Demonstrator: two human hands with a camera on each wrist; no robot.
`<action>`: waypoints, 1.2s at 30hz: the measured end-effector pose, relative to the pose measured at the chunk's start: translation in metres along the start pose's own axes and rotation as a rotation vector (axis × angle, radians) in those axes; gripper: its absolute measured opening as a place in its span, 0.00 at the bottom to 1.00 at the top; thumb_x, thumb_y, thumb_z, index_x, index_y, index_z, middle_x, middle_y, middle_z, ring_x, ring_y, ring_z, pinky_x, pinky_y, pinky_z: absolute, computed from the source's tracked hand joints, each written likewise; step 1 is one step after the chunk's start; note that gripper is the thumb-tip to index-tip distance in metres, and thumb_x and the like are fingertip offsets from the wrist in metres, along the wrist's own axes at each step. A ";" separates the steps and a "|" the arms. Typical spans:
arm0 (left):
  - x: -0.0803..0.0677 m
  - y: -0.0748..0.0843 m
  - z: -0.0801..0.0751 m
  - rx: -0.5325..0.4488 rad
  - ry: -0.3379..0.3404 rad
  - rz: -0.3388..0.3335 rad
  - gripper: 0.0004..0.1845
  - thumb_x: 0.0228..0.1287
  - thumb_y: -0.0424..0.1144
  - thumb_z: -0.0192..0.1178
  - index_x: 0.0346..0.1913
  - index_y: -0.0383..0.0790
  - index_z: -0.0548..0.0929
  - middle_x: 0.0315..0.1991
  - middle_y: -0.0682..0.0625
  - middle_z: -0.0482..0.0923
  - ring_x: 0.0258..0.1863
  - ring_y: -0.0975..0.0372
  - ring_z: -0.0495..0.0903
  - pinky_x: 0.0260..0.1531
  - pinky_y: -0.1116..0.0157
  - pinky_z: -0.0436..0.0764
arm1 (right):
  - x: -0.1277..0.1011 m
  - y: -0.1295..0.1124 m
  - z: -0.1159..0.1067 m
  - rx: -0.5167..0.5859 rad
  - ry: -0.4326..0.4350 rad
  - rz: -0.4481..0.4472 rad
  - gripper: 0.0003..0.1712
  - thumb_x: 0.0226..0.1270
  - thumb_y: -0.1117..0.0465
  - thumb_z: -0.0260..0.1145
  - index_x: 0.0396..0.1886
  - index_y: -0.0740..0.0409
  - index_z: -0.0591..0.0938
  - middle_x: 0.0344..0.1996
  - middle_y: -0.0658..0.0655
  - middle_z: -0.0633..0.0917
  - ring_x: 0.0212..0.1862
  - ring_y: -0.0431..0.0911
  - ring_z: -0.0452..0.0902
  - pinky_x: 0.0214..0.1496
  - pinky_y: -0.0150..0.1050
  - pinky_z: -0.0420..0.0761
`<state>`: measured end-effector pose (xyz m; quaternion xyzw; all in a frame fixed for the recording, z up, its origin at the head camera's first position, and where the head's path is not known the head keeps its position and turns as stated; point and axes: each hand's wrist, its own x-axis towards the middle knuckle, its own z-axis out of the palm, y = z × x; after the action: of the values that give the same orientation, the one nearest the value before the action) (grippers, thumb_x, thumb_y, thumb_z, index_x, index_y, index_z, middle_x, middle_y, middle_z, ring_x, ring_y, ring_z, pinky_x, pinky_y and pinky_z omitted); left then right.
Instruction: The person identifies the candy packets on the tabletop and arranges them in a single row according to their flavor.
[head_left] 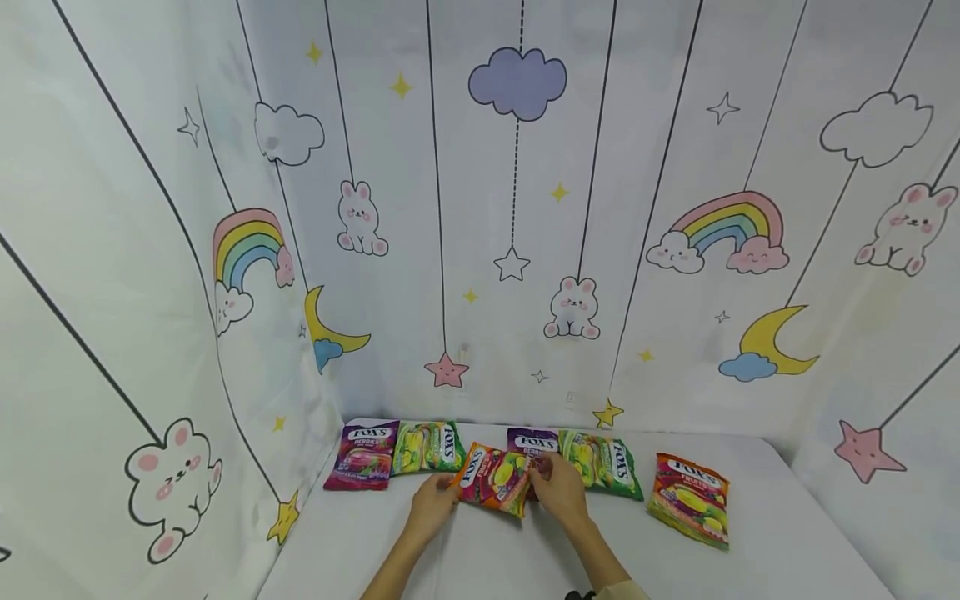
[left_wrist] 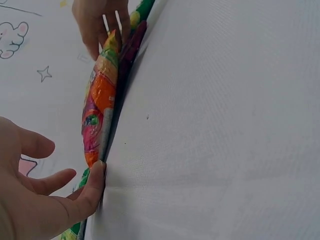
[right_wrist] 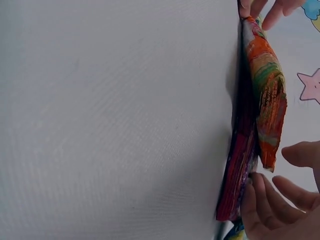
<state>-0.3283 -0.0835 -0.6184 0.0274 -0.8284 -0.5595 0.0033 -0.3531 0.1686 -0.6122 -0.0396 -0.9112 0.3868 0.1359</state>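
Two hands (head_left: 495,496) touch six candy bags (head_left: 495,477).

Six candy bags lie along the back edge of the white table (head_left: 787,533), and each says "FOX'S".

The purple bag (head_left: 362,455) near the back left corner also says "BERRIES". The green bag (head_left: 429,447) beside it shows only the brand name. So does the orange bag (head_left: 492,477) in the middle.

Behind it, another purple bag (head_left: 531,442) says "BERRIES" too. The next green bag (head_left: 602,463) has the brand name running sideways.

The orange bag (head_left: 690,498) nearest the right edge also says "FRUITS".
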 end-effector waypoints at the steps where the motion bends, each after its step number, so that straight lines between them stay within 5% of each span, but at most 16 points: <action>1: 0.000 0.000 0.000 -0.019 -0.004 -0.006 0.22 0.73 0.37 0.59 0.63 0.26 0.78 0.51 0.39 0.82 0.39 0.55 0.84 0.39 0.59 0.84 | 0.000 0.000 0.001 0.008 -0.003 -0.005 0.21 0.67 0.57 0.74 0.57 0.61 0.85 0.36 0.53 0.86 0.34 0.44 0.78 0.34 0.39 0.80; 13: -0.002 -0.002 -0.007 -0.185 -0.046 -0.081 0.22 0.79 0.38 0.52 0.65 0.23 0.74 0.52 0.35 0.81 0.42 0.53 0.85 0.44 0.61 0.87 | 0.004 0.004 0.008 0.026 -0.027 0.008 0.22 0.68 0.59 0.72 0.59 0.63 0.83 0.34 0.52 0.86 0.30 0.42 0.77 0.29 0.37 0.77; 21: 0.002 0.003 -0.010 -0.259 -0.066 -0.137 0.25 0.80 0.40 0.52 0.69 0.24 0.71 0.58 0.33 0.78 0.46 0.52 0.85 0.49 0.60 0.86 | 0.012 0.002 0.005 0.049 -0.038 -0.013 0.15 0.69 0.59 0.73 0.50 0.63 0.88 0.34 0.53 0.88 0.35 0.44 0.81 0.34 0.39 0.82; 36: 0.003 0.004 -0.013 -0.411 -0.126 -0.162 0.27 0.80 0.43 0.54 0.68 0.23 0.70 0.59 0.31 0.76 0.50 0.48 0.84 0.55 0.55 0.85 | 0.012 -0.008 0.000 0.124 -0.096 0.080 0.18 0.70 0.62 0.70 0.55 0.68 0.86 0.40 0.57 0.88 0.40 0.47 0.83 0.40 0.43 0.84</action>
<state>-0.3310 -0.0945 -0.6095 0.0574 -0.6905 -0.7157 -0.0878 -0.3646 0.1652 -0.6045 -0.0488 -0.8886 0.4492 0.0787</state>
